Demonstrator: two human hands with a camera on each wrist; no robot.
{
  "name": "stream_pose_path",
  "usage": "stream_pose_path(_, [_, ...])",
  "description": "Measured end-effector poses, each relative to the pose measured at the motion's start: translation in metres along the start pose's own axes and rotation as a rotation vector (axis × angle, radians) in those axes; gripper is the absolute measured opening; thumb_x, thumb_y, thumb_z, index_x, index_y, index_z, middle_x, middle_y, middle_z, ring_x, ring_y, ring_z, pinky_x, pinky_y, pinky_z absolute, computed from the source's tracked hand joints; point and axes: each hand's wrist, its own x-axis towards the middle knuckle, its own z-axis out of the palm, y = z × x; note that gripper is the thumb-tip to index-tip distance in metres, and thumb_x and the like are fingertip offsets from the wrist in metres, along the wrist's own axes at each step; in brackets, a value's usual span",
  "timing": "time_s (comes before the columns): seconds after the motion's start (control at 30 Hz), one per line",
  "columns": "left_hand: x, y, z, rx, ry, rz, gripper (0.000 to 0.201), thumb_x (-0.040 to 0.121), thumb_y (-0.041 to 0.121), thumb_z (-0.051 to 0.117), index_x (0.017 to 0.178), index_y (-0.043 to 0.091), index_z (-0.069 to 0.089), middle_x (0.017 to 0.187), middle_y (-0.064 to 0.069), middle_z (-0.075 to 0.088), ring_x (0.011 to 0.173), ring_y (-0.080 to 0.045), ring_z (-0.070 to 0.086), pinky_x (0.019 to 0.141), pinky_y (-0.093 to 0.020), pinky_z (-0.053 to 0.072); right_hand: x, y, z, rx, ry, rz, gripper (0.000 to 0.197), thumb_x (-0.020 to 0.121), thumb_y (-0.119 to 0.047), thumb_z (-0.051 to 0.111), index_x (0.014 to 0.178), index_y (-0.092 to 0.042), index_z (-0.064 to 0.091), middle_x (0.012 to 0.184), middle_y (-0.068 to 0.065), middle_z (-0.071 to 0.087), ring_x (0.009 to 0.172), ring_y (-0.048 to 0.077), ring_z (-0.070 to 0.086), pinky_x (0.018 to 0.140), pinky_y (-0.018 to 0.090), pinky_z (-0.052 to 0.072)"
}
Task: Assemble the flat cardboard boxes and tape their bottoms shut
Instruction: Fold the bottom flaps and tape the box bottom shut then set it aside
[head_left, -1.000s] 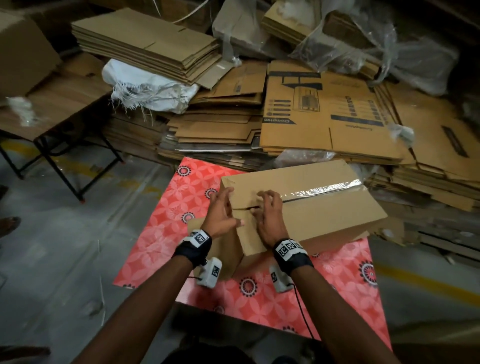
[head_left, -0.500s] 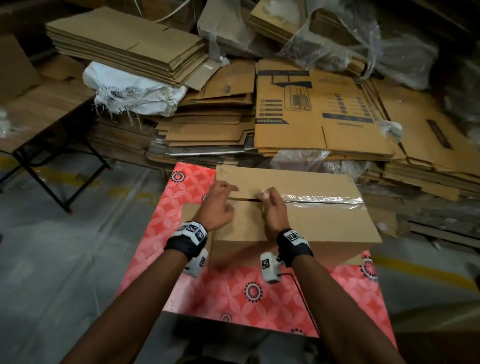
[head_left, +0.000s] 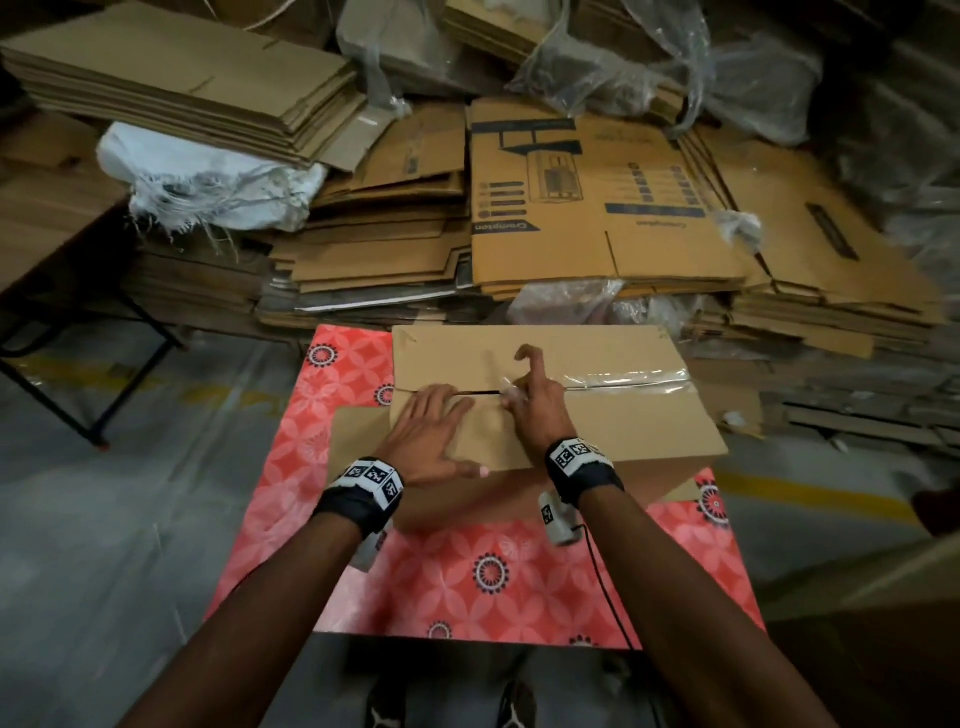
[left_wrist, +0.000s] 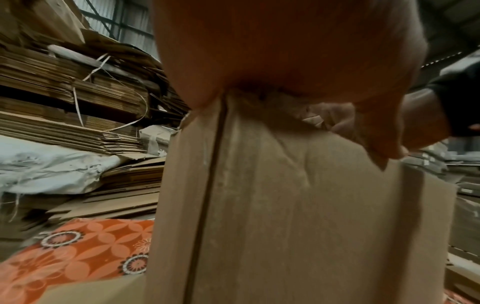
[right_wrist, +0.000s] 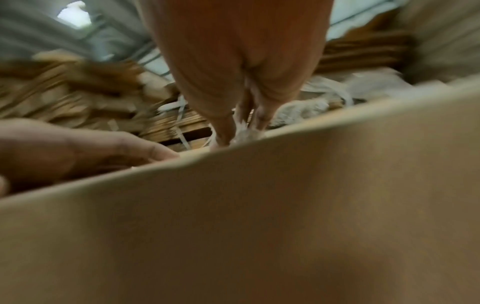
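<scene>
A brown cardboard box (head_left: 634, 426) lies flaps-up on a red flowered mat (head_left: 467, 566). Clear tape (head_left: 623, 378) covers the right part of the centre seam; the left part shows an open dark slit. My left hand (head_left: 436, 423) lies flat with straight fingers on the near flap, beside the slit. My right hand (head_left: 511, 397) pinches the loose tape end at the seam, index finger raised and hooked. In the right wrist view the fingertips (right_wrist: 241, 131) pinch whitish tape over the box (right_wrist: 259, 216). The left wrist view shows the palm (left_wrist: 285, 51) on the box (left_wrist: 285, 205).
Stacks of flat cardboard (head_left: 597, 208) fill the floor behind the mat, with a taller pile (head_left: 182, 88) at the back left. A white sack (head_left: 208, 176) and crumpled plastic wrap (head_left: 649, 57) lie on them. A black-legged table (head_left: 57, 234) stands left.
The box has turned square to me. My left hand left the box's left end and now lies flat on the near flap. My right index finger has lifted off the seam.
</scene>
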Motion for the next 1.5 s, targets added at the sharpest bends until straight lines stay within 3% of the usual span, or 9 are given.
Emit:
stream_pose_path(0.2, [0.009,0.032,-0.018,0.054,-0.164,-0.167,0.119,0.061,0.075,0.057,0.162,0.032,0.012,0.167,-0.008,0.002,0.152,-0.033,0.003,0.124,-0.053,0.008,0.002,0.033,-0.007,-0.363,-0.293,-0.273,0.038,0.1,-0.013,0.054,0.137,-0.008,0.057,0.13,0.014,0.053,0.111,0.034,0.051,0.1,0.045,0.045])
stream_pose_path(0.4, [0.014,0.04,-0.026,0.068,-0.199,-0.209,0.124,0.058,0.088,0.07,0.16,0.042,0.018,0.17,0.001,0.003,0.151,-0.034,0.009,0.124,-0.054,0.011,0.009,0.054,-0.027,-0.316,-0.172,-0.27,0.017,0.094,-0.001,0.057,0.108,-0.005,0.064,0.109,0.014,0.053,0.107,0.032,0.043,0.093,0.049,0.045])
stream_pose_path(0.6, [0.035,0.076,-0.042,0.171,-0.269,-0.328,0.118,0.052,0.06,0.086,0.153,0.028,0.033,0.168,-0.002,0.011,0.149,-0.035,0.02,0.119,-0.058,0.021,0.006,0.066,-0.052,0.176,-0.139,-0.075,0.019,0.097,-0.018,0.048,0.099,-0.006,0.062,0.135,0.011,0.042,0.114,0.021,0.045,0.095,0.021,0.035])
stream_pose_path(0.7, [0.049,0.101,-0.035,0.116,-0.28,-0.279,0.114,0.065,0.049,0.086,0.158,0.02,0.027,0.17,-0.011,0.003,0.155,-0.033,0.009,0.123,-0.055,0.012,0.01,0.06,-0.071,0.44,-0.134,0.161,0.03,0.106,-0.032,0.044,0.087,-0.013,0.057,0.095,0.008,0.065,0.088,0.026,0.058,0.081,0.029,0.045])
stream_pose_path(0.83, [0.066,0.13,-0.014,0.031,-0.261,-0.297,0.129,0.067,0.073,0.077,0.164,0.026,0.005,0.17,-0.01,-0.01,0.157,-0.031,-0.007,0.123,-0.061,0.001,0.019,0.069,-0.091,0.538,-0.063,0.26,0.044,0.099,-0.066,0.036,0.089,-0.025,0.052,0.075,-0.01,0.052,0.069,0.012,0.047,0.069,0.033,0.041])
stream_pose_path(1.0, [0.082,0.139,0.0,0.086,-0.257,-0.227,0.141,0.054,0.093,0.066,0.163,0.03,0.003,0.171,-0.004,-0.012,0.156,-0.031,-0.007,0.123,-0.063,0.0,0.022,0.098,-0.105,0.083,-0.051,0.086,0.031,0.107,-0.023,0.046,0.129,-0.015,0.066,0.125,0.013,0.065,0.115,0.032,0.06,0.103,0.04,0.044])
stream_pose_path(1.17, [0.092,0.14,-0.002,0.122,-0.266,-0.203,0.141,0.05,0.097,0.063,0.163,0.03,0.01,0.172,-0.003,-0.003,0.155,-0.031,0.003,0.122,-0.062,0.009,0.016,0.111,-0.115,-0.177,-0.08,-0.009,0.032,0.089,0.002,0.058,0.116,-0.007,0.073,0.108,0.01,0.052,0.105,0.034,0.055,0.098,0.04,0.048])
stream_pose_path(1.3, [0.099,0.148,-0.007,0.269,-0.29,-0.183,0.142,0.046,0.1,0.056,0.162,0.027,0.016,0.17,-0.007,0.007,0.152,-0.036,0.014,0.119,-0.067,0.011,0.004,0.107,-0.114,-0.559,-0.108,-0.095,0.048,0.091,-0.005,0.06,0.139,-0.015,0.058,0.123,0.004,0.057,0.124,0.034,0.038,0.099,0.045,0.046])
stream_pose_path(1.5, [0.103,0.145,-0.014,0.297,-0.266,-0.084,0.132,0.048,0.097,0.062,0.156,0.027,0.033,0.166,-0.004,0.021,0.146,-0.032,0.026,0.117,-0.061,0.021,0.01,0.103,-0.135,-0.681,-0.123,-0.14,0.016,0.088,-0.012,0.071,0.103,-0.006,0.07,0.135,0.014,0.043,0.132,0.035,0.034,0.102,0.044,0.048])
